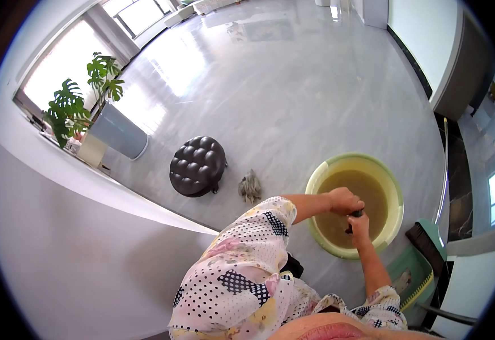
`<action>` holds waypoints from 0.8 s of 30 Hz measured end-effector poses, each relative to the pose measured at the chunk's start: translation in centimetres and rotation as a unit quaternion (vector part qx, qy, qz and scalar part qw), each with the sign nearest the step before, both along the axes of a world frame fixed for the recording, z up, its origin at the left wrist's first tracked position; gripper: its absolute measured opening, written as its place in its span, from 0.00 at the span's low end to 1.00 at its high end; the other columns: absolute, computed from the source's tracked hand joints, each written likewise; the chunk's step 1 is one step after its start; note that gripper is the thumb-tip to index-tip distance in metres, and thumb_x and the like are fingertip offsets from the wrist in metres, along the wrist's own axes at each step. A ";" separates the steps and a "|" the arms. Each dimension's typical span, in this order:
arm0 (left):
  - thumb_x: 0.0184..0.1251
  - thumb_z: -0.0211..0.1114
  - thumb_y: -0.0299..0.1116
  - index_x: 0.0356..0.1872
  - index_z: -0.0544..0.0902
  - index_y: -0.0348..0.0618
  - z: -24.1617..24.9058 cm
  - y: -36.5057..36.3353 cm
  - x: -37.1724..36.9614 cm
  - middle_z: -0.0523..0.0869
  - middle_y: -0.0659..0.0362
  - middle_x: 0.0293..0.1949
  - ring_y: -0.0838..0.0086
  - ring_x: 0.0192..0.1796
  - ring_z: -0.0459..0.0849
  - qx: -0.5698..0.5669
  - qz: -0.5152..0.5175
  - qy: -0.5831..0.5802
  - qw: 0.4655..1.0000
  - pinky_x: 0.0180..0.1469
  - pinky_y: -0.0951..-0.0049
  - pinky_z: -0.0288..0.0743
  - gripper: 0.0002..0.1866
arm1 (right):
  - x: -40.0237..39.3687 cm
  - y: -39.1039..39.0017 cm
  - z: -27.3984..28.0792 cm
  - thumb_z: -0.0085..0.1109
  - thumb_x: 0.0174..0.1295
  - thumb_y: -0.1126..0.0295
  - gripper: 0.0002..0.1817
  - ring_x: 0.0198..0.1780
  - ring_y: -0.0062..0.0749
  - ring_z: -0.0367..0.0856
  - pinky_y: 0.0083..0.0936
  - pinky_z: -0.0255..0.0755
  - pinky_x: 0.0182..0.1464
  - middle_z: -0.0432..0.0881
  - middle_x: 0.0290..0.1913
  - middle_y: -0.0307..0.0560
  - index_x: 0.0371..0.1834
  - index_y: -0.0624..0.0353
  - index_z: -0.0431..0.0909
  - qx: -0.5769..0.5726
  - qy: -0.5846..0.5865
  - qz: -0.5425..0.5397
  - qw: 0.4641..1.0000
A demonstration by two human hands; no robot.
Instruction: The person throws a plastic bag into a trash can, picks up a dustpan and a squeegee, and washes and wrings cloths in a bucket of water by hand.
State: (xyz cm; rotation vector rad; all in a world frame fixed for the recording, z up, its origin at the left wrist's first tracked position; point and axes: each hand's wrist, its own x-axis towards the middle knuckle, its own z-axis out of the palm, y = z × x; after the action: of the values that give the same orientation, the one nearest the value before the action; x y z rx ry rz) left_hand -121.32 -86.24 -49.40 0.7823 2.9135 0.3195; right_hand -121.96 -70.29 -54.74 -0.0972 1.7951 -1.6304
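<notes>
A pale green and cream plastic basin (395,187) of murky brown water (366,178) stands on the floor in front of me. Over the water, both fists are closed close together. My left hand (345,201) reaches in from the left. Just below it, my right hand (359,228) is also wrapped tight. Between them shows a small part of a dark cloth (357,213), bunched up; most of it is hidden by my fingers. A grey, crumpled rag (250,187) lies on the floor left of the basin.
Left of the rag stands a round black tufted stool (197,166). A potted plant (118,131) is by the window wall. At the right are a green dustpan (411,266) and a broom (427,243) with a long handle. The grey floor is glossy.
</notes>
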 end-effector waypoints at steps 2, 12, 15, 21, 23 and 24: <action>0.59 0.54 0.33 0.43 0.74 0.43 0.6 -0.4 -0.7 0.80 0.57 0.31 0.60 0.31 0.82 0.009 -0.008 -0.006 1.000 0.28 0.64 0.77 0.12 | -0.4 0.1 3.9 0.59 0.43 0.74 0.13 0.20 0.20 0.71 0.18 0.61 0.16 0.72 0.22 0.38 0.34 0.58 0.71 -0.017 -0.112 -0.006 0.994; 0.51 0.61 0.27 0.49 0.74 0.51 1.2 1.5 -1.9 0.79 0.57 0.33 0.62 0.35 0.82 0.208 0.098 0.005 0.973 0.28 0.65 0.75 0.20 | -7.5 3.6 5.8 0.67 0.47 0.73 0.22 0.26 0.20 0.73 0.14 0.62 0.20 0.73 0.32 0.39 0.45 0.55 0.66 -0.089 -0.132 0.112 0.981; 0.49 0.62 0.26 0.46 0.74 0.48 2.1 1.7 -2.5 0.78 0.58 0.27 0.67 0.30 0.81 0.323 0.218 -0.041 0.920 0.24 0.68 0.74 0.20 | -8.4 4.6 6.6 0.67 0.47 0.72 0.26 0.31 0.20 0.76 0.15 0.64 0.21 0.74 0.38 0.42 0.49 0.55 0.66 -0.121 -0.086 0.036 0.988; 0.53 0.61 0.26 0.39 0.73 0.43 4.3 2.3 -3.2 0.76 0.59 0.25 0.75 0.20 0.75 0.568 0.437 -0.328 0.616 0.14 0.76 0.65 0.11 | -7.3 3.8 8.3 0.65 0.45 0.73 0.51 0.62 0.56 0.65 0.37 0.70 0.54 0.55 0.65 0.68 0.71 0.57 0.42 0.013 0.376 0.112 0.920; 0.55 0.60 0.26 0.37 0.73 0.42 4.4 2.5 -3.4 0.76 0.58 0.25 0.75 0.19 0.75 0.633 0.437 -0.367 0.524 0.12 0.78 0.63 0.09 | -6.1 3.3 8.4 0.63 0.43 0.75 0.51 0.63 0.62 0.62 0.39 0.70 0.54 0.49 0.66 0.73 0.71 0.58 0.42 0.030 0.519 0.091 0.850; 0.56 0.59 0.27 0.36 0.72 0.42 4.3 2.6 -3.4 0.75 0.58 0.25 0.75 0.19 0.74 0.625 0.416 -0.422 0.509 0.12 0.78 0.62 0.08 | -6.2 3.0 7.8 0.62 0.43 0.76 0.52 0.69 0.64 0.47 0.45 0.64 0.59 0.38 0.68 0.75 0.72 0.56 0.40 0.020 0.547 0.092 0.832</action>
State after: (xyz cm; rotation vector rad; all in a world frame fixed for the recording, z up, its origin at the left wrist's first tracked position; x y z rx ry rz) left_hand -124.73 -83.65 -45.10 -0.7671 1.3962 2.1588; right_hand -128.20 -67.31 -46.91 -1.3833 2.4877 -1.4627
